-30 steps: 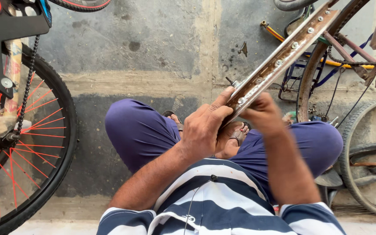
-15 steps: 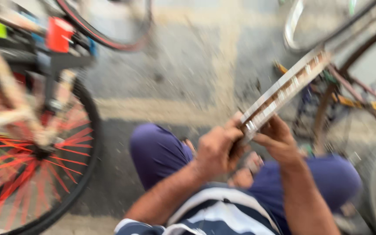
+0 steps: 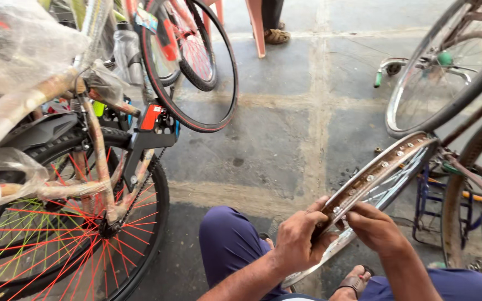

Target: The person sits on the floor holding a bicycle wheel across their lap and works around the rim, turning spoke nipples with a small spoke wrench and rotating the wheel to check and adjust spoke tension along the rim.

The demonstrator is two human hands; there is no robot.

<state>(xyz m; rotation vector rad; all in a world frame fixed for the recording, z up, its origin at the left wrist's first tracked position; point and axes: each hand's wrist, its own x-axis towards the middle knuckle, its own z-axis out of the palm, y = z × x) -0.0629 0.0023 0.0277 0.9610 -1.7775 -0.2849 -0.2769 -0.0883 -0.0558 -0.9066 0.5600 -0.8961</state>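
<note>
At far left, a plastic-wrapped bicycle, its rear wheel laced with red and green spokes; just beyond, a second tyre raised off the stone floor. Far off, chair legs and a sandalled foot.

Near centre, left hand closed around the near edge of a bare metal wheel rim, thumb on top, fingers curled under. Just right of it, right hand pinching at the same stretch of rim, fingertips bent onto the inner channel; whether anything small is held there cannot be told. Rim slanting up and away to the right, resting over the lap.

Seemingly mid-work on a spoke nipple or the spoke holes. Next move likely calls for steadying with the left and fine finger work with the right.

At right, old bicycle wheels.
</note>
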